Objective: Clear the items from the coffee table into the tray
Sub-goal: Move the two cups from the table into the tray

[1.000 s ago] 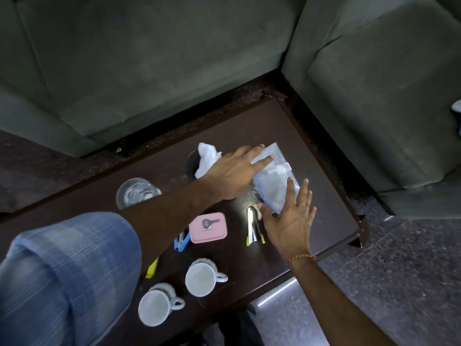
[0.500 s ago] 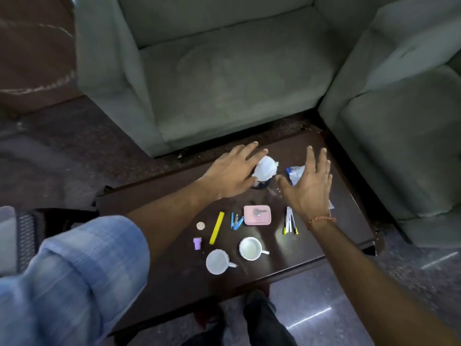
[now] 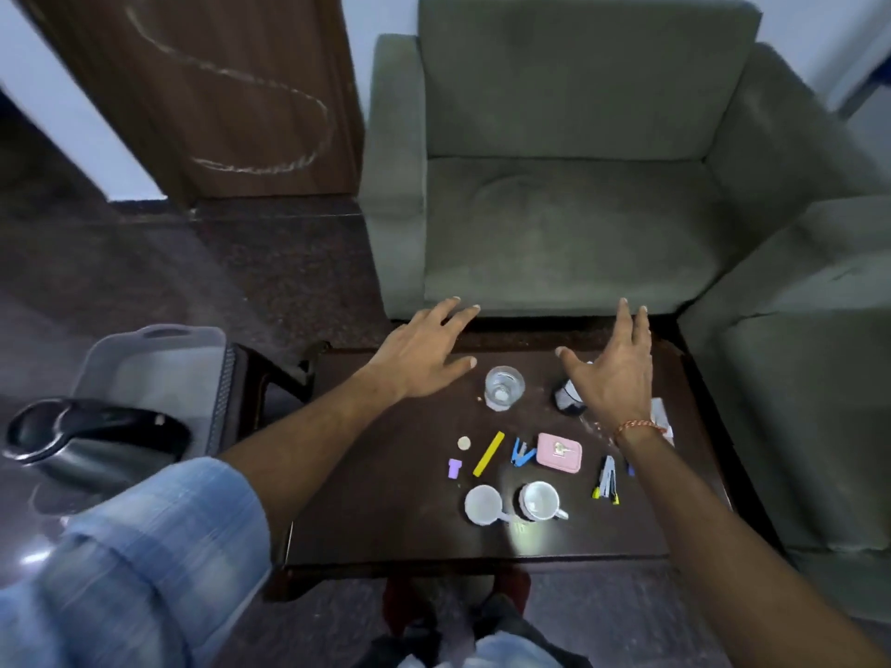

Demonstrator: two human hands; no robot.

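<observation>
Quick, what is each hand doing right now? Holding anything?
Left hand: open, fingers spread, holding nothing, above the coffee table.
Right hand: open, fingers spread, holding nothing.

1. One view only: a wide-angle camera worn on the head, looking forward and steeply down.
2. It stands close over the dark wooden bench (image 3: 385,513), facing a green armchair (image 3: 569,224).
3. Straight lines bow near the edges, and the tray (image 3: 144,373) sits at far left.

Bare table (image 3: 385,499) left of clutter, toward tray (image 3: 159,373).
</observation>
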